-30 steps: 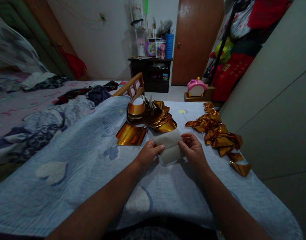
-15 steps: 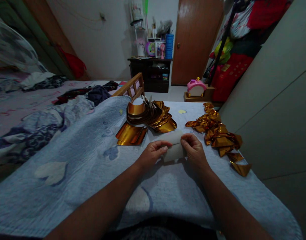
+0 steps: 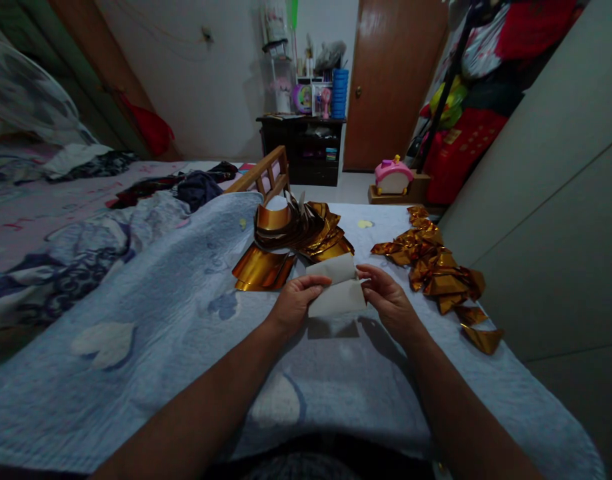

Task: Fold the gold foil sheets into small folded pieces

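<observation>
Both of my hands hold one folded sheet of paper (image 3: 336, 293), its pale back side up, a little above the light blue bedspread (image 3: 186, 347). My left hand (image 3: 296, 301) pinches the sheet's left edge. My right hand (image 3: 389, 300) pinches its right edge. Just beyond the sheet lies a stack of flat and curled gold foil sheets (image 3: 291, 243). To the right of my right hand runs a row of folded gold foil pieces (image 3: 431, 267).
A wooden bed frame (image 3: 263, 173) and heaped clothes (image 3: 196, 187) lie behind the stack. A grey cupboard (image 3: 551, 200) stands close on the right. Farther back are a brown door (image 3: 391, 80), a dark shelf unit (image 3: 303, 147) and a pink toy (image 3: 393, 175).
The sheet was rolled over into a tight fold between my hands half a second ago. Now it is lifted slightly and shows a flat folded face.
</observation>
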A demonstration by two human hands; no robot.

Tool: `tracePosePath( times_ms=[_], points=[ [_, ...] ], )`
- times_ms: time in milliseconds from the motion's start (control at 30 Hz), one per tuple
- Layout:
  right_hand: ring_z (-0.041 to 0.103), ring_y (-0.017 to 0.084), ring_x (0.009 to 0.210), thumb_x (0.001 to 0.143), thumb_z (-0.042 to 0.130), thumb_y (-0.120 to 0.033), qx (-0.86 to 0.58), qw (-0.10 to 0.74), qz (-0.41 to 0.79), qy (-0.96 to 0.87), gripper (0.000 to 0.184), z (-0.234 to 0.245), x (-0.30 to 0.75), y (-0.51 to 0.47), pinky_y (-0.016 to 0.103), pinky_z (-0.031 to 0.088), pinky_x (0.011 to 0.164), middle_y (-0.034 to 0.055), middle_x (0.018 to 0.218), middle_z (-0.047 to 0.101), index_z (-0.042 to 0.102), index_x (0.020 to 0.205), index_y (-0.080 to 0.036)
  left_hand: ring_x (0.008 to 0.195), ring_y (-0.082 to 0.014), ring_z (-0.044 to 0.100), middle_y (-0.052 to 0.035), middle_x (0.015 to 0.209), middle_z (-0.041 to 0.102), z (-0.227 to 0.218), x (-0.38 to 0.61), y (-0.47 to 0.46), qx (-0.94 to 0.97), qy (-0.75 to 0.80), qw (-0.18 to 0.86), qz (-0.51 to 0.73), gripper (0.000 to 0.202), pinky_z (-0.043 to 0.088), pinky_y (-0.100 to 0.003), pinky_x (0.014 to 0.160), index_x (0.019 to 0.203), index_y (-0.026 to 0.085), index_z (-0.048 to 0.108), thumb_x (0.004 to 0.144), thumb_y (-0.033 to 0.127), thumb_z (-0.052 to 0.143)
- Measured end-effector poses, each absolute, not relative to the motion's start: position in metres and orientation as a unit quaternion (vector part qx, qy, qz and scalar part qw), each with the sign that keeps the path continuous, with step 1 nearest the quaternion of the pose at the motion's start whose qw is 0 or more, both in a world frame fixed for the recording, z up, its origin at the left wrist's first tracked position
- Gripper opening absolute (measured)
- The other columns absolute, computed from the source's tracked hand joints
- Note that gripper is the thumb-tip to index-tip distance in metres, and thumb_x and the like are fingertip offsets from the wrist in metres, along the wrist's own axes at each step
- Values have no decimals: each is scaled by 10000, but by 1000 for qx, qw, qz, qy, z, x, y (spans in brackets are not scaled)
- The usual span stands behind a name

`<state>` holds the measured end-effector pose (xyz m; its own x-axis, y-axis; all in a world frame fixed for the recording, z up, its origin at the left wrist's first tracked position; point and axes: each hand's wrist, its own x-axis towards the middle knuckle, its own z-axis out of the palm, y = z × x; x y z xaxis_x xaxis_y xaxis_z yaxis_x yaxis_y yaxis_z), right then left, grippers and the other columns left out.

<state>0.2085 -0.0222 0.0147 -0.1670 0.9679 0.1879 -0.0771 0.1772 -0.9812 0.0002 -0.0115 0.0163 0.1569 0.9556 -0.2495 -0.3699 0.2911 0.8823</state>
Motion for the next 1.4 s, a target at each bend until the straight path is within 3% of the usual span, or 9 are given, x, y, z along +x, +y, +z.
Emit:
tracePosePath(
  times_ms=[100, 233, 333, 500, 633, 733, 967, 1167, 1400],
  points=[
    [594, 163, 832, 838, 653, -279, -383, 472, 508, -610, 385, 14, 208, -23, 282, 517, 707, 38, 1066, 627, 652, 1223, -300, 576, -122, 595, -36, 723, 726, 16, 0, -11, 354, 435, 672, 484, 308, 424, -228, 552, 880, 128, 777, 595, 242, 802],
    [578, 208, 1057, 750, 734, -217, -371, 459, 501, -633, 341, 13, 206, -23, 282, 524, 776, 56, 1230, 543, 722, 1085, -286, 573, -120, 599, -31, 714, 723, 14, -1, -10, 368, 444, 660, 482, 307, 422, -223, 549, 888, 126, 776, 603, 241, 786],
    [563, 221, 1115, 703, 773, -199, -369, 450, 523, -623, 312, 14, 206, -23, 274, 525, 782, 54, 1250, 514, 741, 1003, -280, 590, -134, 616, -39, 721, 729, 14, -1, -10, 372, 446, 659, 478, 306, 437, -232, 563, 888, 124, 771, 605, 241, 774],
    [570, 218, 1058, 741, 804, -297, -368, 454, 531, -614, 164, 19, 206, -24, 297, 520, 780, 57, 1181, 529, 748, 890, -257, 574, -117, 585, -33, 714, 719, 18, 0, -14, 394, 443, 650, 476, 295, 426, -231, 567, 894, 127, 780, 618, 232, 783],
    [577, 198, 966, 790, 777, -380, -369, 458, 537, -604, 154, 23, 205, -25, 284, 515, 718, 55, 1094, 535, 740, 839, -238, 604, -116, 581, -37, 739, 721, 23, 0, -16, 427, 443, 631, 472, 259, 422, -231, 589, 869, 130, 792, 630, 228, 798],
    [573, 176, 903, 792, 771, -368, -368, 464, 538, -599, 147, 24, 204, -25, 272, 507, 695, 50, 1067, 538, 741, 835, -231, 637, -122, 595, -44, 776, 728, 23, -1, -16, 438, 436, 632, 467, 282, 437, -238, 619, 897, 131, 794, 645, 255, 812],
    [580, 203, 1037, 751, 772, -241, -347, 468, 521, -624, 176, 23, 204, -25, 298, 509, 807, 48, 1115, 551, 770, 925, -269, 625, -123, 618, -43, 827, 736, 19, -3, -17, 427, 429, 663, 441, 451, 455, -239, 608, 1032, 136, 748, 632, 312, 860],
    [587, 187, 947, 775, 743, -273, -364, 451, 522, -626, 62, 23, 205, -25, 265, 493, 688, 60, 1093, 552, 764, 812, -228, 669, -138, 647, -60, 915, 758, 22, -2, -18, 433, 418, 661, 448, 429, 495, -255, 649, 1017, 141, 744, 613, 242, 842],
    [583, 171, 798, 799, 743, -369, -392, 479, 501, -604, 172, 26, 203, -25, 281, 482, 652, 46, 920, 634, 732, 717, -219, 752, -162, 654, -60, 896, 756, 23, -2, -19, 468, 409, 635, 459, 318, 497, -274, 719, 993, 158, 775, 710, 301, 803]
  ],
)
